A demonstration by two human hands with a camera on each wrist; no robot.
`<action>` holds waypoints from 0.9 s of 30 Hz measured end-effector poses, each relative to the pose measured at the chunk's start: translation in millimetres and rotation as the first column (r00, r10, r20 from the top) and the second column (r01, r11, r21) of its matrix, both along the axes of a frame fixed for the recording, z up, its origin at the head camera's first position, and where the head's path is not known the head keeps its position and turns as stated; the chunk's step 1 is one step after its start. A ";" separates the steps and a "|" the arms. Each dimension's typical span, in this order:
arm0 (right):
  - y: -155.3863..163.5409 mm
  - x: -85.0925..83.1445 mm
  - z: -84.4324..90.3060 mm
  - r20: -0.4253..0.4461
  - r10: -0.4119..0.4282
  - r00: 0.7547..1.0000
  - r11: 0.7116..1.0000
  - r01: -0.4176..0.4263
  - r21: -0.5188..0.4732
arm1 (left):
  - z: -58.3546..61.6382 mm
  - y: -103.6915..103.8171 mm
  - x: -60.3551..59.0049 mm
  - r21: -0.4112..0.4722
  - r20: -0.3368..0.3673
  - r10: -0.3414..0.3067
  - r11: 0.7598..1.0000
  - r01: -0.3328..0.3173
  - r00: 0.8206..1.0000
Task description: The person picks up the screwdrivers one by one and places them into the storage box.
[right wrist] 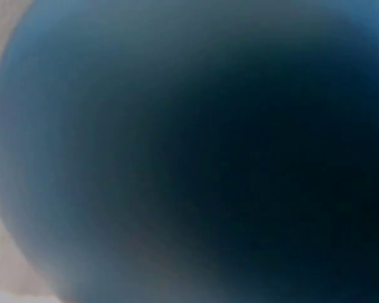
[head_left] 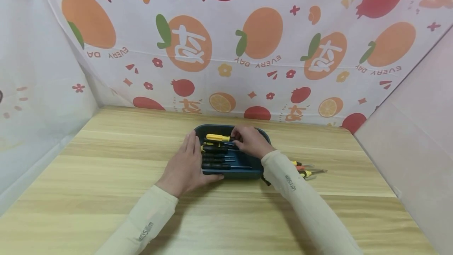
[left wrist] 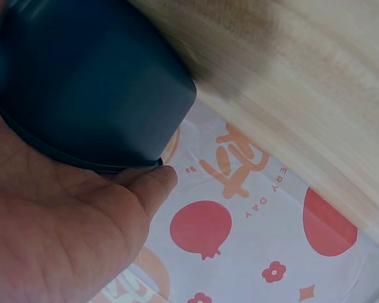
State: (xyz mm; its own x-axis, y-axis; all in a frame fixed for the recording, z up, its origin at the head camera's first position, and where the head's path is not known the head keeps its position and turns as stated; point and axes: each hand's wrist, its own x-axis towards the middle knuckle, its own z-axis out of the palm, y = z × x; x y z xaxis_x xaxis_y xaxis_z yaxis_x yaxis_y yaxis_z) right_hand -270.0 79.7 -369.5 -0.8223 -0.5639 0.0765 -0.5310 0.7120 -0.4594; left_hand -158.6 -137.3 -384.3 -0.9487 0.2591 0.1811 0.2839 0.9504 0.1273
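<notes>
A dark blue tray (head_left: 231,174) holds several screwdrivers with their handles to the left. My left hand (head_left: 185,164) rests against its left end, fingers straight along the rim and thumb stretched along the front wall. In the left wrist view, the left hand (left wrist: 69,221) lies against the tray's outer side (left wrist: 95,82). Over the back part of the tray, my right hand (head_left: 250,141) pinches a yellow-handled screwdriver (head_left: 216,137) near its shaft, handle pointing left. Below it lie black-handled screwdrivers (head_left: 216,166). The right wrist view shows only a blurred dark blue surface up close.
More screwdrivers (head_left: 307,173) with yellow, black and red handles lie on the wooden table (head_left: 116,192) right of the tray, partly behind my right sleeve. A black object (head_left: 266,181) shows by the tray's front right corner. A fruit-print cloth (head_left: 226,82) hangs behind the table.
</notes>
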 end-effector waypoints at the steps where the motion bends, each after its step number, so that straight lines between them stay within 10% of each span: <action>1: -1.0 -0.4 -1.4 0.001 0.004 1.000 1.000 -0.004 0.007 | 0.1 0.1 0.6 0.001 -0.006 -0.002 1.000 0.002 1.000; 27: -5.0 4.2 -15.7 0.071 0.065 0.995 0.993 -0.071 0.089 | 0.3 4.8 11.8 0.005 -0.007 0.011 1.000 -0.011 1.000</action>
State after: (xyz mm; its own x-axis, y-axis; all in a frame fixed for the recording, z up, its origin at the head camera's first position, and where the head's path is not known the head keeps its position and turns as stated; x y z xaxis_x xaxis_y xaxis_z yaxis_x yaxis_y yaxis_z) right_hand -265.8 74.7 -385.2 -0.7832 -0.6209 -0.0326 -0.5496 0.7159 -0.4306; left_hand -146.8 -132.5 -384.0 -0.9503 0.2474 0.1892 0.2740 0.9529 0.1301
